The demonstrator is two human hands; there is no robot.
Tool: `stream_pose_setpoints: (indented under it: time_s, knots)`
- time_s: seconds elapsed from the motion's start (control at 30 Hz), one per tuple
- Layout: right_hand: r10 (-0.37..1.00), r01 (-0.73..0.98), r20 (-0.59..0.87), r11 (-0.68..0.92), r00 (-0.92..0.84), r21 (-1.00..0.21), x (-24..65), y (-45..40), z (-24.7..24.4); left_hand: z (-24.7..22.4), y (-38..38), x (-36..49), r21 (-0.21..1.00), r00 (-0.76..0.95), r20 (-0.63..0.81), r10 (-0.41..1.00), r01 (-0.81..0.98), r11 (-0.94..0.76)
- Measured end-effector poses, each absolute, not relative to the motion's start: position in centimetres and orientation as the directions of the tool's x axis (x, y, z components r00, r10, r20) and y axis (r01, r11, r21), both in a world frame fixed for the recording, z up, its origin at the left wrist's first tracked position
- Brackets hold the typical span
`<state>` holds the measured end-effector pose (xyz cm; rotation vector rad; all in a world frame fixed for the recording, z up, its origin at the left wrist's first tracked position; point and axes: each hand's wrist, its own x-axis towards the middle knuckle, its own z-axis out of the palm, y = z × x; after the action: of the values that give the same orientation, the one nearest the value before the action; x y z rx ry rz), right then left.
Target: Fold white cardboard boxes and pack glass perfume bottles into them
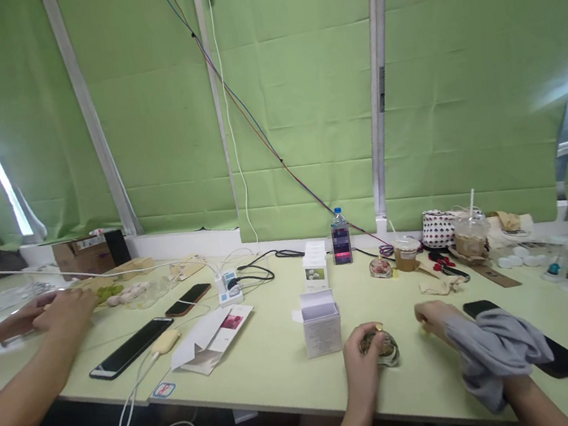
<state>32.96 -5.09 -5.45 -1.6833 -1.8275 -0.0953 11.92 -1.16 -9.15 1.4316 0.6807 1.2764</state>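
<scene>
Beside the white box [323,334], left hand [361,364] closed round a clear container [389,349]; right hand [436,319] of unclear grip.

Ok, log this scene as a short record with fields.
Left hand: grip on a small round clear-glass jar with a gold-coloured top
Right hand: curled; whether it holds anything is unclear
Bunched grey cloth: across the right forearm
Open-topped white cardboard box: beside the left hand
Flat black phone: partly hidden by the grey cloth
Co-worker's hands: far left
</scene>
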Motion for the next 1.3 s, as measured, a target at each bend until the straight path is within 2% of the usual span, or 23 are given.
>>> stream_pose_setpoints:
  time_s: [0.07, 0.2, 0.33, 0.83, 1.03, 1.3]
  knots:
    - [0.863, 0.904, 0.505, 0.213, 0.004, -0.372, 31.3, -4.2, -3.8, -9.1, -1.1, 11.9, 0.934, 0.267, 0.339, 0.902, -0.21, -0.289]
    - [0.824, 0.781, 0.563, 0.386, -0.054, -0.49, 27.7, -4.2, -1.4, -8.8, -1.2, 11.9, 0.931, 0.252, 0.344, 0.905, -0.214, -0.295]
    - [0.812, 0.751, 0.56, 0.471, -0.165, -0.462, 25.8, -4.7, -1.3, -8.6, -1.3, 12.0, 0.931, 0.238, 0.342, 0.909, -0.22, -0.292]
    - [0.853, 0.829, 0.456, 0.434, -0.252, -0.352, 26.0, -3.9, -2.5, -8.6, -1.3, 12.0, 0.934, 0.266, 0.332, 0.905, -0.231, -0.274]
    - [0.855, 0.846, 0.464, 0.413, -0.233, -0.336, 26.0, -3.5, -3.0, -8.3, -1.4, 11.9, 0.936, 0.256, 0.317, 0.913, -0.243, -0.256]
    - [0.891, 0.9, 0.393, 0.347, -0.228, -0.265, 25.2, -4.1, -2.1, -8.6, -1.2, 12.1, 0.936, 0.233, 0.303, 0.924, -0.254, -0.243]
